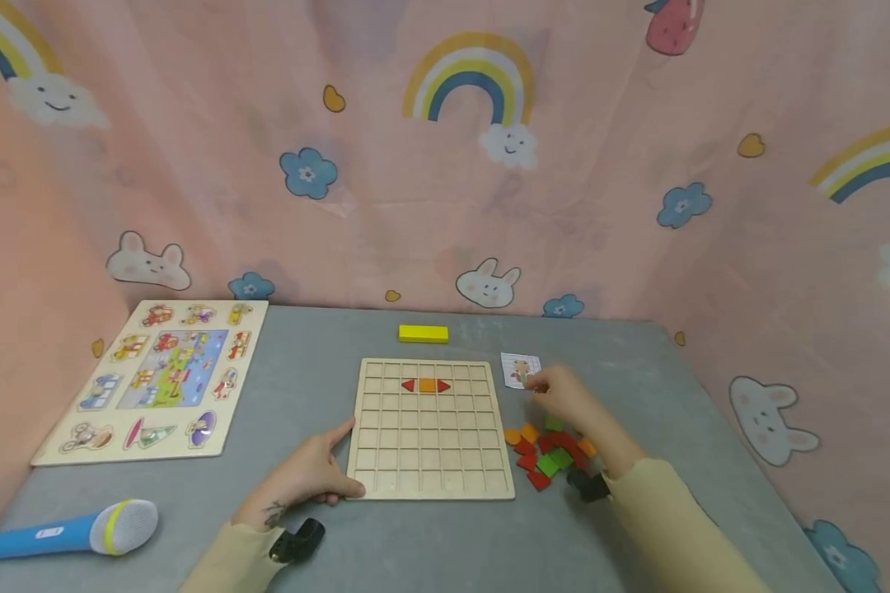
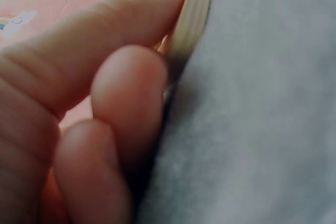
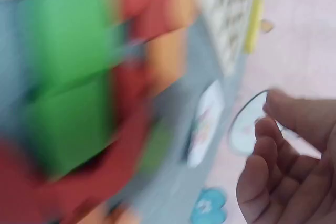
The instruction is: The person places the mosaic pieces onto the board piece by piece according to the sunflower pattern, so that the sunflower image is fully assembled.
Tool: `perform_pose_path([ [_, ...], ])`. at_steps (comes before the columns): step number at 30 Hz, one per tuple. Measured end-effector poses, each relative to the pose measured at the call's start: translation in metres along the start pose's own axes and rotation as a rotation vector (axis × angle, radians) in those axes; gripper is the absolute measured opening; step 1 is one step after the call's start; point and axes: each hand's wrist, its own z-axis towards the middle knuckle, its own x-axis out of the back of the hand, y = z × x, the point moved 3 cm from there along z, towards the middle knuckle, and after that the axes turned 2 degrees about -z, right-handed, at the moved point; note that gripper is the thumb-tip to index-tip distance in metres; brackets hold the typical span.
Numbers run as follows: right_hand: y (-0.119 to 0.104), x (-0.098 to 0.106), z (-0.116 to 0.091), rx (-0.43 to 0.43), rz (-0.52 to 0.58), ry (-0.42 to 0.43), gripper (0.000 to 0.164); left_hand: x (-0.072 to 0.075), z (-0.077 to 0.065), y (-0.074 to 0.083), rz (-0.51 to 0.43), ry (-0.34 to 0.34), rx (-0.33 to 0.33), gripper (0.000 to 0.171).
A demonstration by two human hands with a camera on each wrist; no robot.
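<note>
A square wooden grid board [image 1: 430, 449] lies on the table, with an orange square tile [image 1: 427, 385] between two red triangle tiles in its upper part. My left hand [image 1: 307, 469] rests against the board's left side, thumb at the near corner and index finger stretched along the edge. In the left wrist view, more fingertips [image 2: 131, 98] lie by the board's edge. Over the lower right of a small picture card [image 1: 516, 369] is my right hand [image 1: 567, 399]. Its fingers curl, with thumb and index tips close together; nothing shows between them in the right wrist view.
Loose red, green and orange tiles [image 1: 545, 464] are heaped right of the board. A yellow block [image 1: 423, 333] lies behind it. At the left are a picture puzzle board [image 1: 59, 445] and a blue toy microphone [image 1: 67, 534]. A printed pink cloth [image 1: 386, 231] hangs behind the table.
</note>
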Motion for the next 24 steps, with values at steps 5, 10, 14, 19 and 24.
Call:
perform_pose_path([
  [5, 0.007, -0.016, -0.02, -0.013, -0.127, -0.094, 0.024, 0.0, -0.001, 0.002, 0.021, 0.016, 0.006, 0.116],
  [10, -0.007, -0.032, -0.029, 0.03, -0.17, -0.125, 0.027, -0.001, -0.001, 0.002, 0.022, 0.017, 0.011, 0.117],
  [14, -0.01, -0.038, -0.026, 0.083, -0.16, -0.127, 0.017, -0.001, 0.0, 0.001, 0.014, 0.006, 0.013, 0.117],
  [19, -0.007, -0.035, -0.019, 0.102, -0.016, -0.159, 0.021, -0.001, 0.0, 0.0, 0.006, -0.006, 0.002, 0.117],
  [24, -0.024, -0.029, -0.002, 0.001, 0.212, -0.108, 0.017, 0.0, 0.0, 0.001, 0.003, 0.003, -0.003, 0.118],
])
